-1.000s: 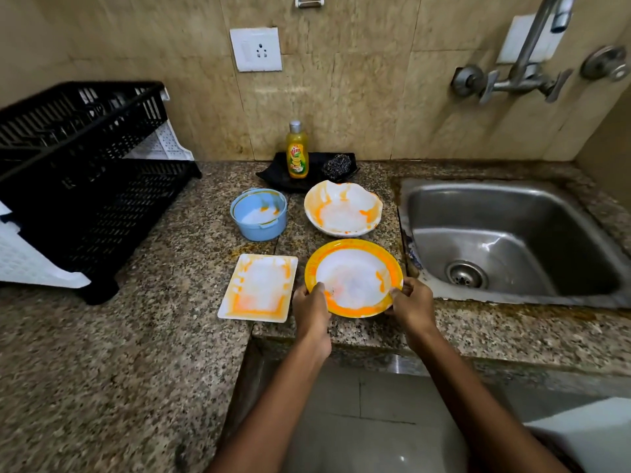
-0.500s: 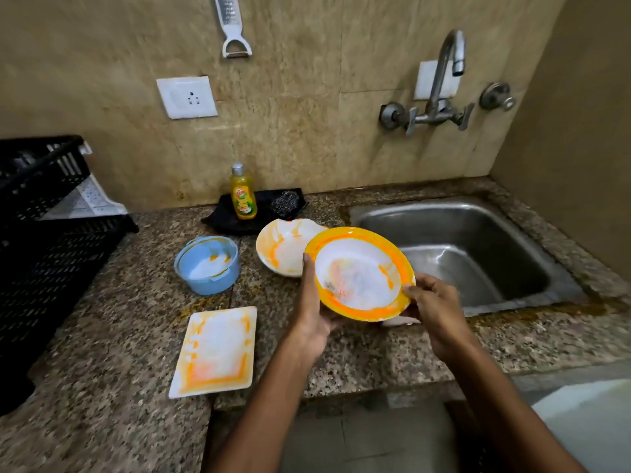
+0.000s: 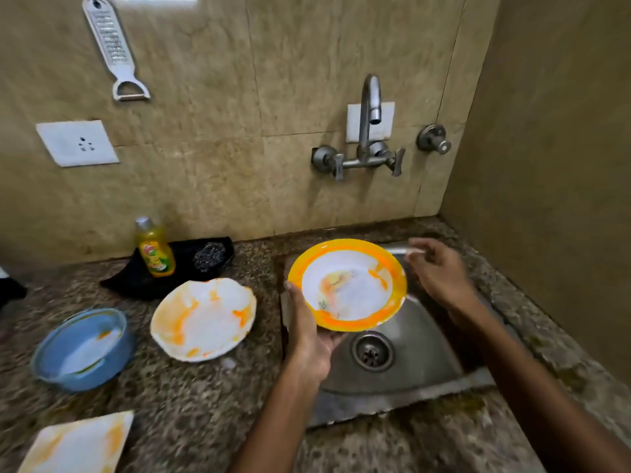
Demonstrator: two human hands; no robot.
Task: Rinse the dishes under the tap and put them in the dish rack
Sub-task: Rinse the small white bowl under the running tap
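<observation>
Orange-rimmed plate (image 3: 348,285) gripped by left hand (image 3: 307,339) over sink (image 3: 409,353); right hand (image 3: 440,271) seemingly free.

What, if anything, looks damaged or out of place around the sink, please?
The sink's front-left rim looks ragged and lifted from the counter. Orange residue smears the white bowl and the yellow-rimmed plate in the left hand.

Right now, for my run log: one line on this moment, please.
phase: pre-rinse | left hand: holds orange-rimmed plate over sink | right hand: free, raised beyond plate | tap: no water visible
</observation>
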